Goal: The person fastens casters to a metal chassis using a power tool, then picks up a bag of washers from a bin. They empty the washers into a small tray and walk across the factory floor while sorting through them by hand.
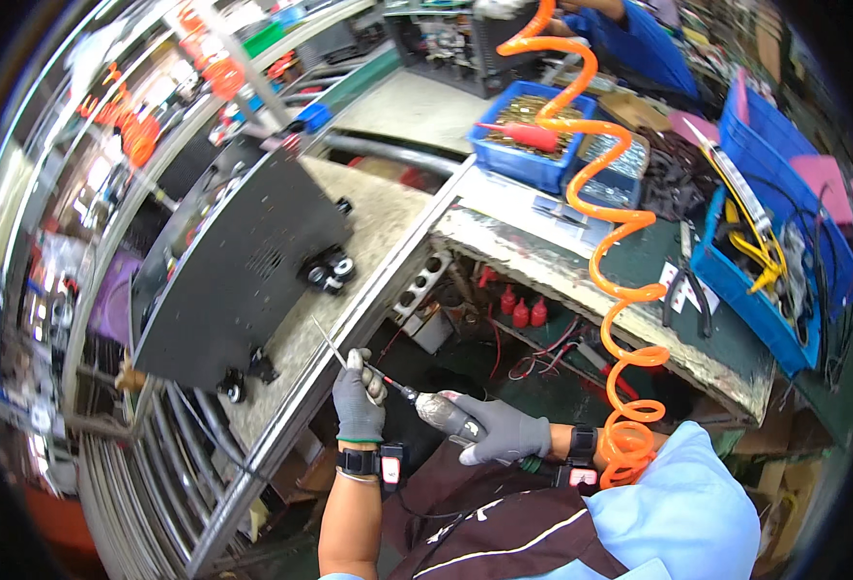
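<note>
My right hand (508,428), in a grey glove, is wrapped round a power screwdriver (438,413) whose bit points up and left. My left hand (359,401), gloved too, is closed at the bit's far end. From its fingers a thin metal rod (328,338) sticks out; I cannot tell whether it belongs to the bit. Beyond and left of that hand, a dark metal cabinet (243,261) lies tilted on a pale board (388,208). Black casters (328,270) show along the cabinet's near side, apart from my hands.
An orange coiled hose (605,208) hangs down the right side. On the bench (600,261) stand a blue bin of screws (528,159), pliers (685,285) and a blue tool tray (745,290). Metal rollers (170,464) lie left. Another person (644,43) is across the bench.
</note>
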Demonstrator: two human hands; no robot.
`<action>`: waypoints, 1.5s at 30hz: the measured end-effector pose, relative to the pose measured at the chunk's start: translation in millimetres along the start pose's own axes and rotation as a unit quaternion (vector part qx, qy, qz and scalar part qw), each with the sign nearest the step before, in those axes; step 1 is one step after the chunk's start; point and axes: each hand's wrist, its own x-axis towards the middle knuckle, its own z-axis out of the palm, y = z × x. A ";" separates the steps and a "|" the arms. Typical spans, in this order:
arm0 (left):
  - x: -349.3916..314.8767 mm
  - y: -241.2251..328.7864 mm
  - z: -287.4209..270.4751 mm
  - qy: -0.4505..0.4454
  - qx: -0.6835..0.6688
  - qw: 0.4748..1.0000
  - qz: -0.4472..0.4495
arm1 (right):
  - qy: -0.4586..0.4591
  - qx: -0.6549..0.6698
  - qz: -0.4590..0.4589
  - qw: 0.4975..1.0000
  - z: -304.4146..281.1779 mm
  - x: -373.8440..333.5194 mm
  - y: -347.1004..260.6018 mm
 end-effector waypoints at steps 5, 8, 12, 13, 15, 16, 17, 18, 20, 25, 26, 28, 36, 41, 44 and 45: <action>14.7 -17.9 76.4 -0.111 0.092 0.988 -0.047 | 0.100 -0.131 0.045 0.985 -39.0 -41.8 4.2; 24.1 -25.8 133.6 -0.217 0.162 0.960 -0.070 | 0.271 -0.196 -0.125 0.934 -48.7 -56.9 23.9; 41.2 -54.0 188.5 -0.343 0.273 0.899 -0.017 | 0.372 -0.169 -0.090 0.908 -73.8 -98.0 20.2; 43.5 -63.9 200.6 -0.376 0.292 0.879 -0.028 | 0.401 -0.157 -0.080 0.899 -77.4 -103.0 19.8; 54.6 -85.2 224.4 -0.446 0.427 0.780 0.098 | 0.455 -0.137 -0.060 0.878 -80.3 -107.8 17.4; 49.4 -94.3 246.7 -0.473 0.422 0.766 0.109 | 0.480 -0.125 -0.049 0.867 -78.8 -118.8 20.1; 41.5 -101.5 266.8 -0.471 0.449 0.751 0.114 | 0.503 -0.113 -0.039 0.856 -74.1 -132.4 24.1; 35.1 -104.4 282.4 -0.459 0.477 0.739 0.123 | 0.517 -0.099 -0.033 0.850 -67.5 -145.0 28.3; 38.6 -118.7 300.1 -0.501 0.355 0.787 0.061 | 0.532 -0.072 -0.020 0.843 -48.6 -173.8 36.7; 26.8 -106.0 273.3 -0.313 0.314 0.896 0.038 | 0.493 0.008 0.005 0.870 -39.6 -222.4 51.1; 36.1 -108.2 252.7 -0.297 0.269 0.916 -0.011 | 0.474 0.024 0.011 0.880 -46.7 -217.6 51.6; 50.7 -97.5 199.9 -0.257 0.169 0.947 -0.090 | 0.423 0.062 0.020 0.904 -66.5 -140.3 10.5; 72.1 6.2 6.1 0.017 -0.013 0.996 -0.085 | 0.211 0.063 0.028 0.975 -54.0 -20.7 -17.9; 144.1 36.6 -50.9 0.168 0.209 0.953 0.142 | 0.133 0.076 0.048 0.987 -37.7 9.0 -20.0; 181.3 58.2 -31.3 0.189 0.463 0.864 0.054 | 0.157 0.092 0.074 0.981 -31.5 6.5 -20.7; 182.7 59.7 -19.0 0.197 0.490 0.848 0.040 | 0.169 0.092 0.086 0.978 -32.1 3.7 -16.7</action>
